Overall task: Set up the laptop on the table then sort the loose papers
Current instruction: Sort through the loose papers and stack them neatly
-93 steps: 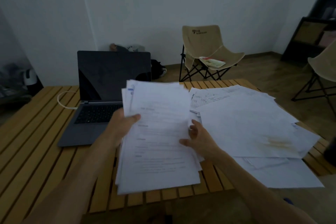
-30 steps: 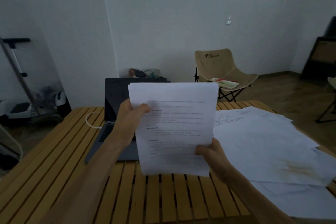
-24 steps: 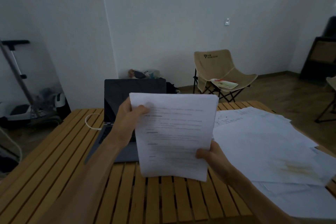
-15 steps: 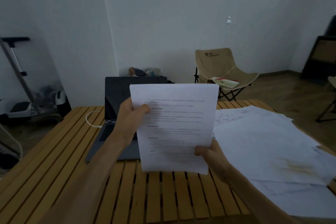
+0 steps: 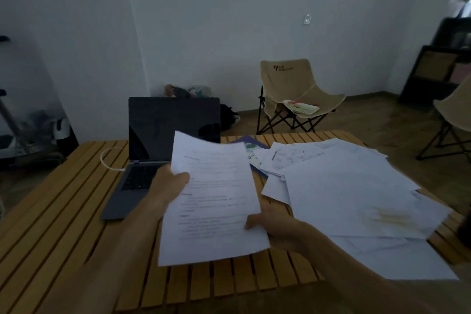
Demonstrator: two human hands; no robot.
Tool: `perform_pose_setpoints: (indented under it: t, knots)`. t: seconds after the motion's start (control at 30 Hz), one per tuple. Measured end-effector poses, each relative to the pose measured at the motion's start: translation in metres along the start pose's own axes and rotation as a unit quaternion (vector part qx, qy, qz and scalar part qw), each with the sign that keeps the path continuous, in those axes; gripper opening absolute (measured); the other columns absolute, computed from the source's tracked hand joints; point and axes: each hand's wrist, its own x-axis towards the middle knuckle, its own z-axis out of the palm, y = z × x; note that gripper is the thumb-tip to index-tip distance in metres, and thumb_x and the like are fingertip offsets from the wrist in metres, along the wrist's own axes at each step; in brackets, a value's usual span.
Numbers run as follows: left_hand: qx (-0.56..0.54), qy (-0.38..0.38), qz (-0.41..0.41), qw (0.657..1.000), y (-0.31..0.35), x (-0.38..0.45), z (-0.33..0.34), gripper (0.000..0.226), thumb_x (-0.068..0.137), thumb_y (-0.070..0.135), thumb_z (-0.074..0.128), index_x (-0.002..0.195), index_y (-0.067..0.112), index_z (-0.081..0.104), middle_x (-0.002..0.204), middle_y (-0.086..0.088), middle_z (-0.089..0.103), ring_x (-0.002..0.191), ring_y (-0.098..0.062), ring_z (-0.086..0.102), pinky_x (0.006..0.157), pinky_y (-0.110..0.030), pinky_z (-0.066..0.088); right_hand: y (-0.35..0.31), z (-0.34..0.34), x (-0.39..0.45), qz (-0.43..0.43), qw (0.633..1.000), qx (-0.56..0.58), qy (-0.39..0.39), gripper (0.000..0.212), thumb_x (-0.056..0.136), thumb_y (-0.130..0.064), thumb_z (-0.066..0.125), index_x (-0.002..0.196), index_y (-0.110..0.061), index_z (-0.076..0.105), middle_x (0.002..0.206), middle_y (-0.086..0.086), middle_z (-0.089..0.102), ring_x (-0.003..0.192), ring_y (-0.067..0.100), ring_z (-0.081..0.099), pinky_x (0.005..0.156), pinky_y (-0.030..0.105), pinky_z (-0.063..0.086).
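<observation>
White papers (image 5: 214, 201) are sitting in both hands, held up over the desk (image 5: 63, 211). The left hand (image 5: 169, 186) is gripping the left edge, with its thumb curled over the front of the top page. The right hand (image 5: 275, 227) is pinching the lower right edge, thumb on top and fingers hidden behind. Holding both sides is probably helping the thin sheets stay flat, so the words can be read. The pages are tilting a little and looking blurry, so the words are too fuzzy to read.

Sitting open at the back left of the desk is the laptop (image 5: 163, 140), its screen dark. A white cable (image 5: 109, 158) is looping beside it, near its left side. The laptop is looking set up already, so the sorting part seems to be going on now.

Lying spread out on the right side of the desk is a big messy pile of loose papers (image 5: 356, 194). One sheet near the front is showing a brownish stain (image 5: 392, 216). A blue folder (image 5: 251, 146) is peeking out from under the pile at the back. These sheets are overlapping every which way, so they are likely waiting to be sorted. Behind the desk, a tan folding chair (image 5: 293, 89) is standing on the floor.
</observation>
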Motion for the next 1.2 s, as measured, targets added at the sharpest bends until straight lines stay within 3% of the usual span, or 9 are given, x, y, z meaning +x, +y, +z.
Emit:
perform_pose_setpoints:
  t: [0.13, 0.23, 0.37, 0.43, 0.53, 0.7, 0.83, 0.97, 1.2]
  knots:
    - [0.179, -0.023, -0.075, 0.981, -0.03, 0.019, 0.01, 0.025, 0.089, 0.014, 0.059, 0.11, 0.001, 0.06, 0.106, -0.02, 0.064, 0.08, -0.029, 0.06, 0.069, -0.035, 0.052, -0.009, -0.004, -0.008, 0.099, 0.976, -0.185, -0.054, 0.028, 0.095, -0.018, 0.064, 0.118, -0.002, 0.061, 0.107, 0.011, 0.072, 0.089, 0.025, 0.074, 0.073, 0.033, 0.061]
    - [0.293, -0.013, -0.107, 0.95, -0.035, 0.022, 0.018, 0.073, 0.087, 0.023, 0.067, 0.141, -0.007, 0.028, 0.128, -0.024, 0.05, 0.105, -0.036, 0.056, 0.075, -0.037, 0.047, -0.022, -0.028, -0.018, 0.086, 0.962, -0.258, 0.006, 0.022, 0.099, -0.017, 0.057, 0.111, 0.001, 0.064, 0.09, 0.014, 0.074, 0.075, 0.023, 0.074, 0.062, 0.028, 0.058]
    - [0.569, 0.094, -0.003, 0.817, -0.02, 0.002, 0.039, 0.086, 0.084, 0.039, 0.067, 0.145, 0.0, 0.019, 0.142, -0.022, 0.031, 0.126, -0.037, 0.038, 0.104, -0.045, 0.035, -0.021, -0.089, -0.033, 0.043, 0.928, -0.328, 0.17, 0.016, 0.095, -0.017, 0.061, 0.098, -0.003, 0.069, 0.081, 0.01, 0.075, 0.064, 0.019, 0.072, 0.057, 0.026, 0.054]
    - [0.537, 0.068, 0.112, 0.833, -0.007, -0.01, 0.07, 0.055, 0.087, 0.03, 0.061, 0.133, 0.006, 0.041, 0.131, -0.016, 0.046, 0.117, -0.032, 0.047, 0.098, -0.043, 0.04, -0.011, -0.125, -0.038, 0.026, 0.883, -0.369, 0.288, 0.016, 0.092, -0.019, 0.061, 0.099, -0.007, 0.07, 0.094, 0.01, 0.075, 0.08, 0.022, 0.072, 0.069, 0.029, 0.057]
    - [0.299, -0.107, 0.173, 0.932, 0.014, -0.034, 0.144, 0.017, 0.093, 0.017, 0.054, 0.108, 0.014, 0.062, 0.107, -0.01, 0.061, 0.103, -0.028, 0.06, 0.085, -0.04, 0.049, 0.011, -0.17, -0.047, 0.076, 0.797, -0.433, 0.414, 0.044, 0.093, -0.037, 0.059, 0.132, -0.015, 0.056, 0.134, 0.01, 0.057, 0.123, 0.03, 0.053, 0.103, 0.044, 0.047]
    - [0.14, -0.189, 0.058, 0.97, 0.032, -0.045, 0.249, 0.013, 0.093, 0.024, 0.055, 0.087, 0.012, 0.055, 0.085, -0.002, 0.057, 0.077, -0.016, 0.056, 0.061, -0.025, 0.045, 0.061, -0.19, -0.046, 0.123, 0.808, -0.427, 0.387, 0.073, 0.096, -0.055, 0.045, 0.154, -0.014, 0.028, 0.162, 0.013, 0.022, 0.148, 0.033, 0.023, 0.12, 0.048, 0.024]
    - [0.087, -0.142, 0.008, 0.986, 0.029, -0.036, 0.278, 0.026, 0.084, 0.021, 0.068, 0.104, 0.005, 0.064, 0.1, -0.007, 0.066, 0.092, -0.024, 0.063, 0.068, -0.027, 0.052, 0.07, -0.185, -0.044, 0.098, 0.805, -0.424, 0.404, 0.072, 0.1, -0.053, 0.038, 0.158, -0.016, 0.017, 0.166, 0.012, 0.007, 0.153, 0.03, 0.007, 0.124, 0.046, 0.01]
    - [0.156, -0.098, 0.076, 0.98, 0.025, -0.041, 0.279, 0.021, 0.089, 0.022, 0.067, 0.08, 0.009, 0.054, 0.074, -0.001, 0.056, 0.077, -0.02, 0.057, 0.052, -0.024, 0.038, 0.073, -0.182, -0.047, 0.075, 0.809, -0.4, 0.424, 0.069, 0.101, -0.05, 0.04, 0.157, -0.015, 0.021, 0.166, 0.012, 0.011, 0.153, 0.029, 0.008, 0.125, 0.045, 0.01]
    - [0.034, 0.08, 0.258, 0.962, 0.055, -0.049, 0.176, 0.016, 0.096, 0.015, 0.06, 0.084, 0.009, 0.051, 0.073, -0.001, 0.053, 0.067, -0.014, 0.051, 0.057, -0.025, 0.039, 0.046, -0.173, -0.063, -0.054, 0.809, -0.261, 0.523, 0.05, 0.102, -0.038, 0.049, 0.146, -0.017, 0.044, 0.152, 0.007, 0.043, 0.14, 0.027, 0.039, 0.116, 0.043, 0.032]
